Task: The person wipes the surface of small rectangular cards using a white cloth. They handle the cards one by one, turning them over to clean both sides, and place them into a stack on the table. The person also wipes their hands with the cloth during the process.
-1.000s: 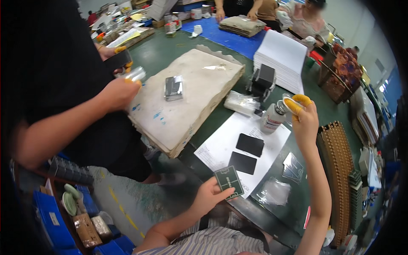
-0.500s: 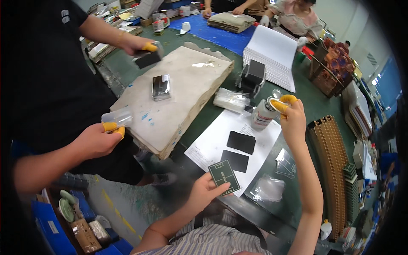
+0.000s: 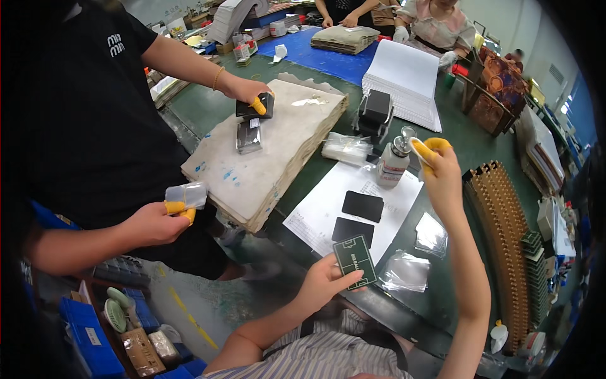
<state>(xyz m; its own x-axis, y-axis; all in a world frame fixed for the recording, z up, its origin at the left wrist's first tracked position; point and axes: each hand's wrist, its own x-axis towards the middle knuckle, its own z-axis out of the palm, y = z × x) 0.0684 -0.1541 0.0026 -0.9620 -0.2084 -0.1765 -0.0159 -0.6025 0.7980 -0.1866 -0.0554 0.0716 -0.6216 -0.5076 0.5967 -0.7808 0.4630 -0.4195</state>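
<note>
My left hand (image 3: pixel 328 278) grips a dark green card (image 3: pixel 355 262) with white pitch-like lines, thumb on its face. My right hand (image 3: pixel 439 167), in yellow finger cots, is closed on a small white cloth or pad (image 3: pixel 416 151). That pad is beside the metal top of a white pump bottle (image 3: pixel 392 169); whether they touch I cannot tell. Two black cards (image 3: pixel 363 206) (image 3: pixel 353 232) lie on a printed white sheet (image 3: pixel 309 218) beyond my left hand. Clear plastic sleeves (image 3: pixel 405 270) (image 3: pixel 431 234) rest on the table right of the sheet.
At the left, a co-worker's hand (image 3: pixel 247 95) holds a black pack over a wrapped one (image 3: pixel 249 136) on a thick board stack (image 3: pixel 278 126); their other hand (image 3: pixel 161 221) holds clear film. Black blocks (image 3: pixel 374 112), paper (image 3: pixel 404 82) and a row of upright cards (image 3: pixel 502 246) surround the sheet.
The co-worker's far hand has moved right with the black pack, now next to the wrapped one. My right hand stays by the bottle, its white pad more visible. My left hand keeps the card.
</note>
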